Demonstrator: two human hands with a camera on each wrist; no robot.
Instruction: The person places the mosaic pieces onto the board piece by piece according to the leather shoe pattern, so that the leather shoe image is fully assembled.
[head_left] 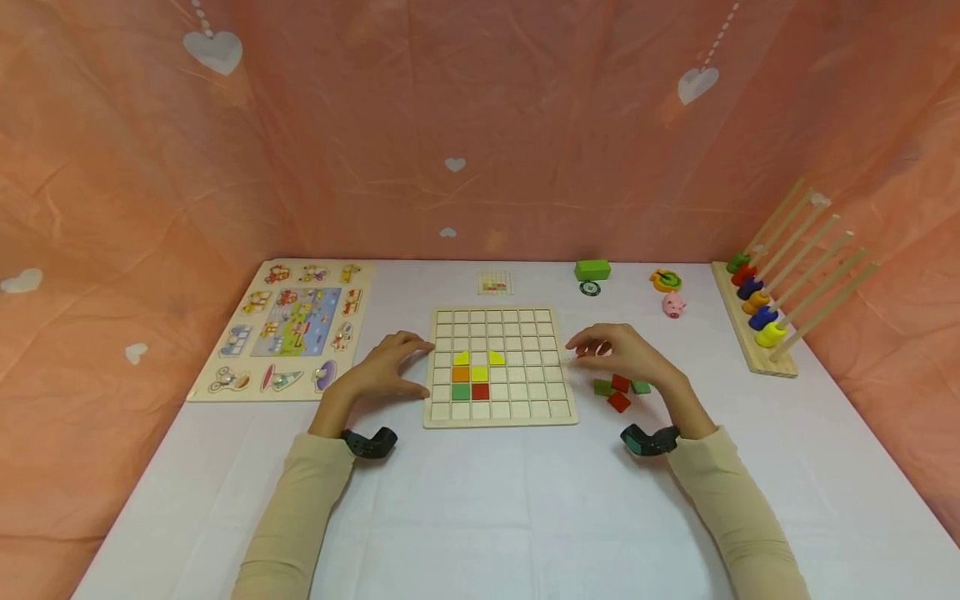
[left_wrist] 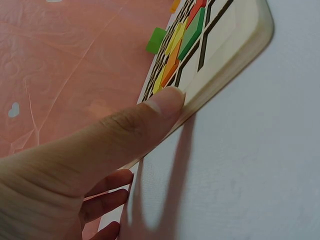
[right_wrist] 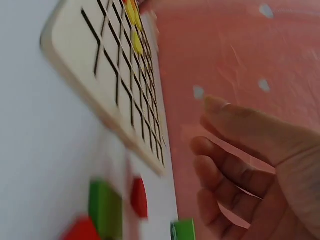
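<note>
The grid board [head_left: 500, 367] lies on the worktop [head_left: 480, 500], partly filled. The left hand [head_left: 386, 367] steadies its left edge, thumb pressing. The right hand [head_left: 622, 354] hovers relaxed, holding nothing, above the loose tiles [head_left: 619, 392]; picking one seems next.

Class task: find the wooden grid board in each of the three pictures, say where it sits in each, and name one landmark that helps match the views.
Head: grid board centre, between both hands.
Left wrist: grid board top right, thumb against its edge.
Right wrist: grid board upper left, tilted.
Shared landmark: yellow tiles on the board.
</note>
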